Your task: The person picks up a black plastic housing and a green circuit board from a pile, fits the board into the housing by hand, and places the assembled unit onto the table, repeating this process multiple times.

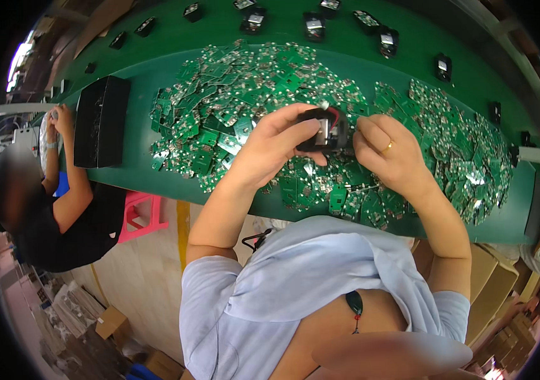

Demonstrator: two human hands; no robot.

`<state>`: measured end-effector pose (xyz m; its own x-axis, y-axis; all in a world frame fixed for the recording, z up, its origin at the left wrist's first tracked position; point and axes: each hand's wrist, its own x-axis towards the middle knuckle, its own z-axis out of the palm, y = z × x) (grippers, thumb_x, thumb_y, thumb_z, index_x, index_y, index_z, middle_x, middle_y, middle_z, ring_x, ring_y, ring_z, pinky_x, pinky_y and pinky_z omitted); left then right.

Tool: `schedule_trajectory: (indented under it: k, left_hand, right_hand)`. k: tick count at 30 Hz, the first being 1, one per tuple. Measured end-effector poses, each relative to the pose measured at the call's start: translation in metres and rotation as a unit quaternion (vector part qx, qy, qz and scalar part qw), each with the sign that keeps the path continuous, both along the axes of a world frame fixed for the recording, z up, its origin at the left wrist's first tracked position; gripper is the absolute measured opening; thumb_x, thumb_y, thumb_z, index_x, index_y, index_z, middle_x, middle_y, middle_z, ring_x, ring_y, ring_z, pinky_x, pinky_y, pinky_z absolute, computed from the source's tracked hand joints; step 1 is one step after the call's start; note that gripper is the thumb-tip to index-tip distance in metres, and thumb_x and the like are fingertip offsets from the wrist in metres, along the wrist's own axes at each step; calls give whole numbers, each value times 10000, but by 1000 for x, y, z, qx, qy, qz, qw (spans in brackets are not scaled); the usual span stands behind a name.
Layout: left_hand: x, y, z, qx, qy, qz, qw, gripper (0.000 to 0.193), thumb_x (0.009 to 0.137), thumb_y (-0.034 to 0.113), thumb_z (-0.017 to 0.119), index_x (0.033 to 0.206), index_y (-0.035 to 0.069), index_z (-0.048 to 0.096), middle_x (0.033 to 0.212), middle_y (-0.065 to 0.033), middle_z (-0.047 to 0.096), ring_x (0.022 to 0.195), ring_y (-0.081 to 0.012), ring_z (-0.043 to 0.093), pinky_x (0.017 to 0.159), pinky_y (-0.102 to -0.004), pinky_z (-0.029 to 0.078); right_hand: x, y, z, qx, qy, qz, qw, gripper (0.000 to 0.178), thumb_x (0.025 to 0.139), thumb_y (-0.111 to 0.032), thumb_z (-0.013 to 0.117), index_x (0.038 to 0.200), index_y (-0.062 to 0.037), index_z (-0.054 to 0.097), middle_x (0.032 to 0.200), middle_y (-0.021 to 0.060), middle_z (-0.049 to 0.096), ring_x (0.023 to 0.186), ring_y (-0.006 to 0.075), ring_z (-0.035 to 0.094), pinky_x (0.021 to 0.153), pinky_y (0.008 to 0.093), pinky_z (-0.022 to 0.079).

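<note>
My left hand (pixel 271 144) is closed round a small black plastic housing (pixel 341 138), with the thumb lying over its open face. Inside the housing a silvery part and a red wire show, and a small white connector (pixel 325 105) sticks up at its top. At the housing's right side is my right hand (pixel 391 152), its fingers curled and pinched together; whatever they grip, if anything, is hidden. Both hands are above a wide heap of loose green circuit boards (pixel 238 85), which spreads over the green table.
Several similar black housings (pixel 314 26) stand in a line along the far green strip (pixel 175 38). A black box (pixel 100 121) stands at the left end of the table. Beyond it sits a co-worker (pixel 61 209) in dark clothes, near a pink stool (pixel 140 215).
</note>
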<state>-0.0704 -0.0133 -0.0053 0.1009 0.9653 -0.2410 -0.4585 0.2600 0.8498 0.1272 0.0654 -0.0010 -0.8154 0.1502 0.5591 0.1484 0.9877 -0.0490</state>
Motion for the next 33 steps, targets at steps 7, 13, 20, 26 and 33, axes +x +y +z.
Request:
schedule_trajectory:
  k: [7, 13, 20, 26, 33]
  left_hand:
    - [33, 10, -3, 46, 59, -42, 996, 206, 876, 51, 494, 1065, -13, 544, 900, -76, 596, 722, -148, 598, 582, -260, 540]
    - [52, 11, -7, 61, 75, -25, 995, 186, 867, 36, 514, 1039, -32, 494, 899, -99, 581, 729, -150, 600, 590, -263, 537]
    - [64, 19, -14, 69, 122, 48, 989, 156, 845, 24, 549, 937, -20, 431, 865, -107, 567, 689, -150, 602, 576, -254, 527]
    - [75, 17, -6, 94, 155, 33, 983, 176, 833, -8, 543, 946, -21, 409, 867, -117, 551, 745, -155, 598, 579, -271, 558]
    - [75, 15, -10, 97, 156, 29, 983, 220, 813, -6, 558, 963, -27, 399, 862, -139, 549, 695, -150, 607, 539, -226, 516]
  right_hand:
    - [34, -22, 11, -472, 129, -186, 852, 198, 828, -10, 551, 1024, -34, 571, 1012, 72, 565, 823, 145, 556, 672, 256, 460]
    - [50, -26, -5, -589, 193, -217, 754, 237, 820, -14, 580, 1051, -35, 533, 816, 36, 591, 682, 94, 544, 589, 208, 430]
    - [45, -54, 10, -526, 455, -186, 694, 198, 834, 9, 565, 1001, 2, 458, 835, 83, 573, 669, 108, 548, 582, 210, 457]
    - [33, -53, 11, -499, 438, -141, 735, 242, 828, 29, 566, 1024, -6, 429, 850, 94, 572, 699, 110, 552, 604, 208, 462]
    - [36, -45, 5, -501, 462, -156, 715, 238, 831, 14, 572, 1021, -10, 431, 846, 78, 568, 702, 99, 548, 609, 205, 454]
